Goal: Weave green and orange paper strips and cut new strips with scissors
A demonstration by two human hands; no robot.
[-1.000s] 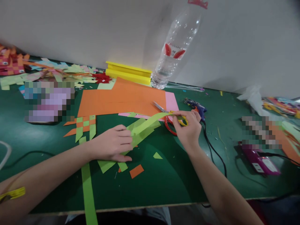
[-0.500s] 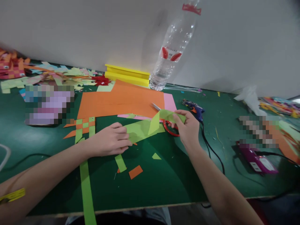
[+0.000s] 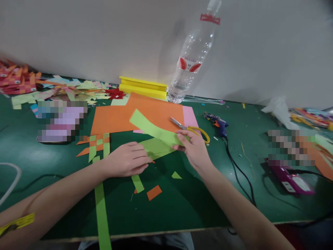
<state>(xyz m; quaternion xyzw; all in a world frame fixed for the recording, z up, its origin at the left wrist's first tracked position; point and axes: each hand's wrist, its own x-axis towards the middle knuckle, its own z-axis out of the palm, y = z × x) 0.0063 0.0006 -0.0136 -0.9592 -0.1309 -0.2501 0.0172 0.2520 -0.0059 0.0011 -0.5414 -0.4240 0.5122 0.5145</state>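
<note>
My right hand (image 3: 193, 147) pinches one end of a light green paper strip (image 3: 153, 130), whose other end points up and left over the orange sheet. My left hand (image 3: 130, 159), fingers curled, lies at the left end of a wider green paper piece (image 3: 157, 147); the fingertips are partly hidden. Scissors (image 3: 198, 133) with a yellow and red handle rest just beyond my right hand. A woven orange and green paper fish shape (image 3: 99, 144) lies left of my left hand. One long green strip (image 3: 102, 211) runs under my left forearm and over the table's front edge.
Orange card (image 3: 111, 116) lies behind my hands. A tilted-looking plastic bottle (image 3: 191, 52) and folded yellow paper (image 3: 143, 87) stand near the wall. To the right are a glue gun (image 3: 220, 124) with its cord and a purple power strip (image 3: 291, 178). Paper scraps (image 3: 154, 192) lie in front.
The green strip in my right hand has swung over from lying across to the right and now extends left. My right hand has moved slightly left and down, uncovering the scissors' yellow handle.
</note>
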